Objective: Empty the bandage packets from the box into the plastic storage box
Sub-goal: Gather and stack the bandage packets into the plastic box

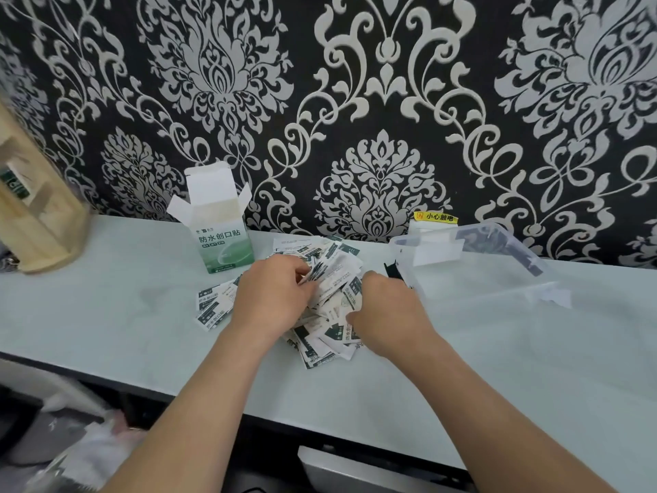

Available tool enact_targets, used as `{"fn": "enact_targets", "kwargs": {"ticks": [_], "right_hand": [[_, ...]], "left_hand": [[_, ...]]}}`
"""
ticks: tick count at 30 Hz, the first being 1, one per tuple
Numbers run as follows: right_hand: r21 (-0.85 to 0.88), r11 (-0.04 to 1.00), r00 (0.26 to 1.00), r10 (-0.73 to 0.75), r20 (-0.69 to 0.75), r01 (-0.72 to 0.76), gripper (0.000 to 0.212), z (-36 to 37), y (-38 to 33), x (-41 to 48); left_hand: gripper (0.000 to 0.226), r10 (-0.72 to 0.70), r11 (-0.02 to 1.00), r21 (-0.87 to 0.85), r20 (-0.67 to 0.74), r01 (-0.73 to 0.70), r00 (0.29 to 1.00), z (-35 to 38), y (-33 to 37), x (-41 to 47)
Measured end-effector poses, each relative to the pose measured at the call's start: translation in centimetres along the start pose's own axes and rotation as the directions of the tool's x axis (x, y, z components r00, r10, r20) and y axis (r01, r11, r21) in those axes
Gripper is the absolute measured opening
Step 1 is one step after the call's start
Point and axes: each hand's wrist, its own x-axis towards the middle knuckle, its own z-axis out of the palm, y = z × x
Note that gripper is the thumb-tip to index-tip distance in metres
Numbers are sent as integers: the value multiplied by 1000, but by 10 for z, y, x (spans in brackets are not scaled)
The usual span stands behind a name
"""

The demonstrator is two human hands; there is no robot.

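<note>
Box (223,222) open, seemingly emptied | packets (332,307) heaped on counter (106,314) — none clearly in storage box (473,243) | left hand (270,297) pinching packets, right hand (384,311) curled into heap, grip unclear | transfer remaining

one bandage box (224,240), one plastic storage box (441,249), one wooden stand (39,222), packets (336,277) heaped beyond counting.

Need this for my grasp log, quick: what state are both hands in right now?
Left hand: curled round bandage packets in the pile.
Right hand: also curled round bandage packets.
</note>
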Motion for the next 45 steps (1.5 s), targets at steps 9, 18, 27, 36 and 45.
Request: {"fn": "enact_targets", "kwargs": {"ticks": [9, 18, 27, 36, 45], "right_hand": [[-53, 998, 992, -49, -116, 43, 32, -20, -5, -7], [169, 986, 995, 27, -97, -10, 18, -34, 12, 3], [229, 971, 984, -27, -175, 68, 11, -19, 4, 3], [-184, 974, 980, -157, -119, 133, 7, -11, -9, -8], [867, 498, 994, 102, -48, -9, 24, -14, -8, 4]], "left_hand": [[17, 33, 996, -74, -144, -44, 989, -1, -3, 1], [12, -22, 966, -253, -266, -48, 964, -2, 2, 5], [18, -211, 696, -713, -86, 88, 974, -1, 9, 3], [20, -354, 298, -931, 98, 211, 930, -3, 9, 5], [24, -197, 160, -968, 160, 192, 967, 7, 49, -16]]}}
